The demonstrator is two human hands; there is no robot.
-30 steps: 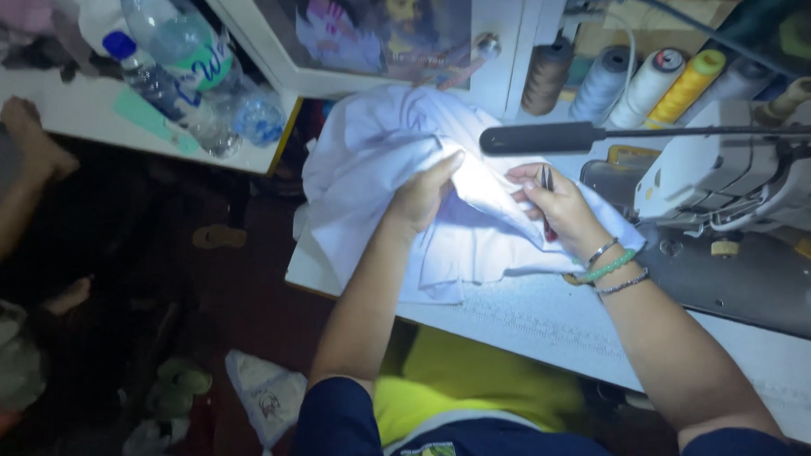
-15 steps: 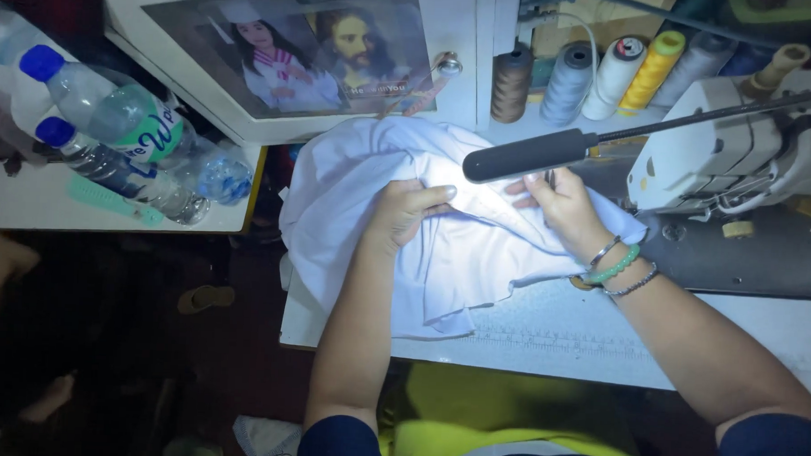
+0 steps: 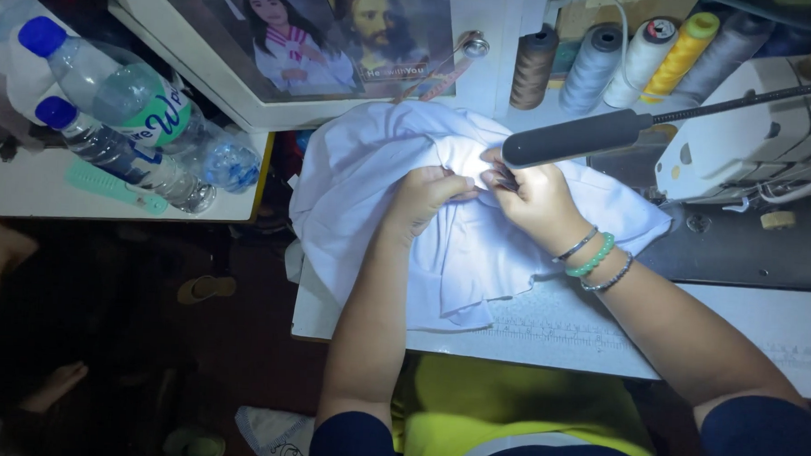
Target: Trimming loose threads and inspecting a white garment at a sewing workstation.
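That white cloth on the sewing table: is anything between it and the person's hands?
No. Both the left hand and the right hand already pinch the white cloth directly, with nothing visible between. The dark lamp head hangs just above the right hand's fingers, over the same spot, not between hands and fabric.
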